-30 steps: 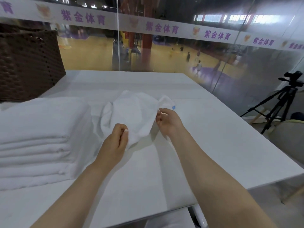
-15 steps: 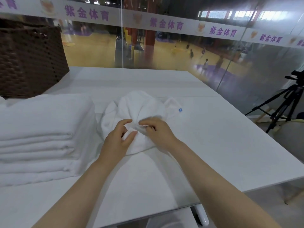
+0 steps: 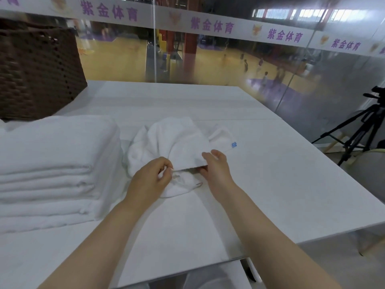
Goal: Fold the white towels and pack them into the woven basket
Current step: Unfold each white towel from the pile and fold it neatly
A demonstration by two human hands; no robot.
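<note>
A crumpled white towel (image 3: 173, 142) with a small blue tag lies in the middle of the white table (image 3: 270, 184). My left hand (image 3: 150, 180) pinches its near edge with curled fingers. My right hand (image 3: 216, 165) grips the same edge a little to the right, fingers tucked under the cloth and thumb on top. A stack of folded white towels (image 3: 52, 163) sits at the left. The dark brown woven basket (image 3: 37, 76) stands at the far left corner of the table.
A glass wall runs behind the table, with a sports hall beyond it. A black tripod (image 3: 358, 130) stands on the floor to the right. The table's near and right edges drop off to the floor.
My hands came together at the towel's near edge, then parted slightly. The right hand has slid its fingers under the cloth and lifted the edge. The towel is bunched higher.
</note>
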